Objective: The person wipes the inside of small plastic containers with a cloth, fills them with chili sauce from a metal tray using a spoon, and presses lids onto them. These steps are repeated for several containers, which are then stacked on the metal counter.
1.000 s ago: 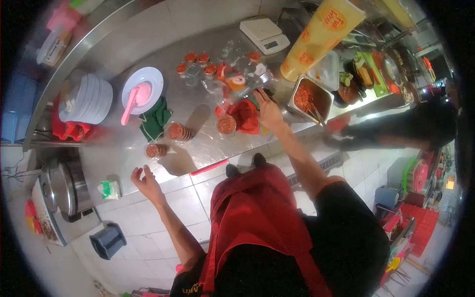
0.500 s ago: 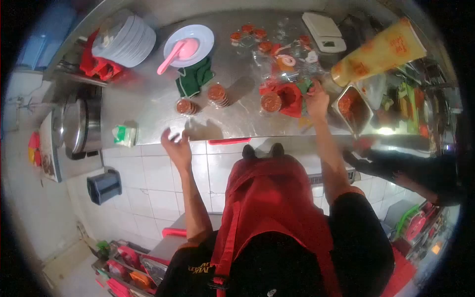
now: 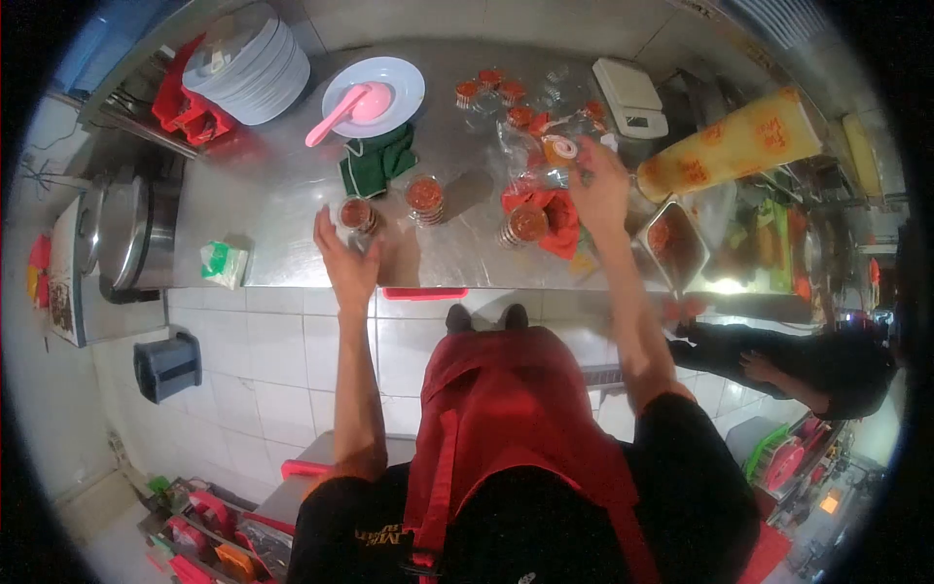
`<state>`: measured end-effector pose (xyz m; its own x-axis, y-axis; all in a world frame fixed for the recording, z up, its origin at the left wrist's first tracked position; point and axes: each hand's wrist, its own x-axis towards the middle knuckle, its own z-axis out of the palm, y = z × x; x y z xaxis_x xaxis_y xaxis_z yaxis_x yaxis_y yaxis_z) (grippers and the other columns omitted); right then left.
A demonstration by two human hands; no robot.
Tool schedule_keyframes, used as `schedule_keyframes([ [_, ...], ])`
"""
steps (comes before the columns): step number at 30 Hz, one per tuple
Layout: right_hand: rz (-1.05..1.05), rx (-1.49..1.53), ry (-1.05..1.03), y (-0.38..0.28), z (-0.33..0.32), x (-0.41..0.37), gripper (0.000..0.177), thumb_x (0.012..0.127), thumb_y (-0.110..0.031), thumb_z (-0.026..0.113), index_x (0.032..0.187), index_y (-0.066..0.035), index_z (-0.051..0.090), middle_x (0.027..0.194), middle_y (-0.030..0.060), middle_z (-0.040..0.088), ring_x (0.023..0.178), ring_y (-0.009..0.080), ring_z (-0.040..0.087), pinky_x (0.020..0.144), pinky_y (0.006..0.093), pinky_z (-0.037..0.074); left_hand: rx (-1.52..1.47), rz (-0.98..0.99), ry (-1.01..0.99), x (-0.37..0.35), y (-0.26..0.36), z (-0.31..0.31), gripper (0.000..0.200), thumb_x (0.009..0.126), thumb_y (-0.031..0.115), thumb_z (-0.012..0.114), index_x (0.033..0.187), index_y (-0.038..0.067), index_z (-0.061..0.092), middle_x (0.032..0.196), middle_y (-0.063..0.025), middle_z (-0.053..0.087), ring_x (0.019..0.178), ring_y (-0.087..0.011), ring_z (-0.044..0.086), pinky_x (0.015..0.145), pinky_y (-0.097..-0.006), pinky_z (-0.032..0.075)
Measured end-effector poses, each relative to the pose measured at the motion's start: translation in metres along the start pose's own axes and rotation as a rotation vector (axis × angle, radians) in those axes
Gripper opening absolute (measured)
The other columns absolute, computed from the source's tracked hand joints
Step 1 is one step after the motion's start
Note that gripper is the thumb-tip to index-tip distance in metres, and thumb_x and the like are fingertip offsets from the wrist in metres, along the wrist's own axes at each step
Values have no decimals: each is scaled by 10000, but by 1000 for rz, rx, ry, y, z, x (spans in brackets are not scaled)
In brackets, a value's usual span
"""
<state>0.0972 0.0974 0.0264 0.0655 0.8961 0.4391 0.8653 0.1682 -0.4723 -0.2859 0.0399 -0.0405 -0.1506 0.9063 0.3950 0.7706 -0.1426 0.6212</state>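
Observation:
My left hand (image 3: pixel 345 261) is at the table's front edge, fingers spread around the near side of a short stack of clear cups of red sauce (image 3: pixel 357 214). To its right stands a taller stack of sauce cups (image 3: pixel 425 200). My right hand (image 3: pixel 600 195) reaches over the right side of the table, its fingers apart beside a clear plastic bag (image 3: pixel 525 146) and a white and orange roll (image 3: pixel 561 149). Just left of that hand, a third stack of sauce cups (image 3: pixel 526 225) stands by a red cloth (image 3: pixel 559 226).
On the steel table (image 3: pixel 292 209) lie a green cloth (image 3: pixel 377 162), a plate (image 3: pixel 400 76) with a pink ladle (image 3: pixel 350 109), a scale (image 3: pixel 632 102) and a yellow printed tube (image 3: pixel 730 146). A metal tray of red sauce (image 3: pixel 673 243) sits right. Another person's arm (image 3: pixel 778 375) shows at far right.
My left hand has moved up to the short stack of cups. The right hand has shifted left and farther over the table, toward the plastic bag.

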Motion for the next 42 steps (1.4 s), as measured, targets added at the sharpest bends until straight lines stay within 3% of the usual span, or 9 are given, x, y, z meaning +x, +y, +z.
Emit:
schedule_keyframes([
  [2, -20, 22, -126, -5, 22, 40, 425, 793, -146, 714, 1205, -99, 620, 1059, 150, 666, 990, 363, 654, 846, 498, 518, -235, -251, 35, -34, 1, 0, 1013, 720, 117, 852, 1518, 16, 236, 1500, -253, 300, 1287, -408, 459, 1075, -462, 423],
  [13, 58, -526, -699, 34, 152, 146, 577, 797, -432, 709, 1252, -85, 632, 1170, 203, 679, 1099, 377, 651, 920, 475, 536, -199, -645, 4, -185, 6, -47, 963, 756, 79, 826, 1506, -31, 232, 1466, -240, 340, 1197, -373, 521, 1046, -444, 431],
  [22, 73, -404, -463, 9, 119, 147, 562, 774, -426, 713, 1214, -84, 645, 1180, 213, 659, 1112, 362, 646, 934, 457, 533, -240, -674, 89, -178, -14, -71, 833, 837, 94, 763, 1499, -21, 271, 1484, -238, 349, 1164, -340, 555, 1021, -434, 446],
  [25, -56, -333, -218, -15, 66, 142, 556, 761, -420, 743, 1187, -79, 637, 1157, 195, 644, 1061, 365, 649, 914, 459, 531, -350, -680, 60, -149, -3, -76, 593, 906, 65, 683, 1423, -13, 404, 1344, -202, 526, 1099, -279, 613, 973, -381, 485],
  [27, -150, -48, -249, -42, 20, 130, 541, 751, -391, 771, 1168, -78, 628, 1163, 168, 628, 1040, 360, 647, 889, 447, 530, -527, -616, 10, -137, -2, -69, 356, 970, 30, 586, 1317, -11, 521, 1183, -144, 642, 1036, -222, 647, 943, -331, 504],
  [33, -132, 234, -629, -140, -55, 4, 501, 725, -263, 774, 1167, -91, 613, 1087, 137, 596, 996, 343, 632, 848, 411, 522, -1008, -581, -273, -95, 39, -49, 323, 1005, 3, 522, 1328, 22, 528, 1225, -111, 623, 1112, -187, 605, 973, -318, 503],
  [38, -148, 379, -689, -144, 32, -94, 497, 674, -172, 786, 1134, -100, 611, 1131, 152, 546, 1023, 391, 611, 842, 461, 521, -1157, -592, -309, -90, 40, -32, 321, 1012, 28, 534, 1333, 38, 529, 1301, -124, 572, 1104, -175, 608, 961, -315, 506],
  [40, -46, 282, -684, -134, 72, -114, 495, 670, -158, 786, 1129, -98, 611, 1131, 161, 544, 1021, 401, 605, 848, 477, 516, -1004, -462, -533, -95, 17, -19, 389, 995, 14, 542, 1378, 50, 490, 1361, -153, 545, 1015, -181, 635, 941, -318, 507],
  [42, -62, 281, -665, -126, 100, -122, 495, 672, -148, 783, 1132, -95, 610, 1110, 158, 552, 1012, 396, 609, 841, 467, 521, -996, -431, -494, -89, 11, -8, 300, 985, 12, 551, 1283, 47, 568, 1224, -104, 598, 1064, -185, 634, 912, -312, 515],
])
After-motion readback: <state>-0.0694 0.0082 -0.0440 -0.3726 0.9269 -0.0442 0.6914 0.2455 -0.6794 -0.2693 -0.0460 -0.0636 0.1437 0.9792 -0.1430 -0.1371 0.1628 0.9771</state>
